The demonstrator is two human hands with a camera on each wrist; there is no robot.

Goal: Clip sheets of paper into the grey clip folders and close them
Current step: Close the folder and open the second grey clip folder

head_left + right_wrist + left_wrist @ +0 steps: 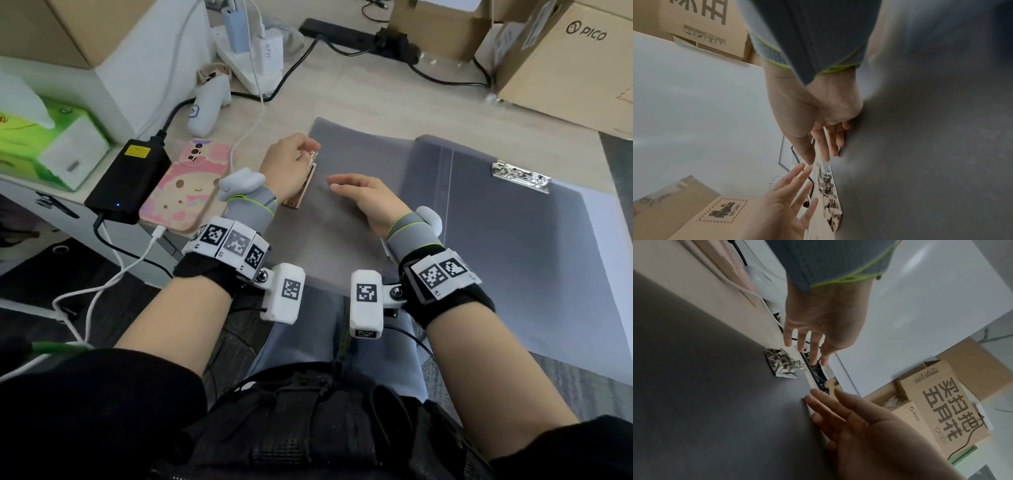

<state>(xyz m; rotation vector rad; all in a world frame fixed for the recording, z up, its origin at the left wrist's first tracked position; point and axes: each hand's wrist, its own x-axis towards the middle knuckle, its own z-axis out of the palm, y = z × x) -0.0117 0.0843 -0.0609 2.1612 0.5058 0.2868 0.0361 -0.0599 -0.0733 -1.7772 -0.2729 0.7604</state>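
Note:
A grey clip folder (342,240) lies flat in front of me, with a copper-tinted metal clip (306,183) at its left edge. My left hand (305,154) hovers right at that clip. In the left wrist view its fingers (807,352) are straight, just above the clip (782,365), and hold nothing. My right hand (337,183) lies open over the folder, and its straight fingers (836,142) touch the grey surface (920,162). A second grey folder (496,257) with a silver clip (520,178) lies to the right, on a white sheet (606,274).
Left of the folder lie a phone in a pink case (185,192), a black power adapter (130,178) with cables, and a green tissue box (51,144). A white controller (209,102) and a power strip (359,37) sit further back. Cardboard boxes (565,61) stand at the back right.

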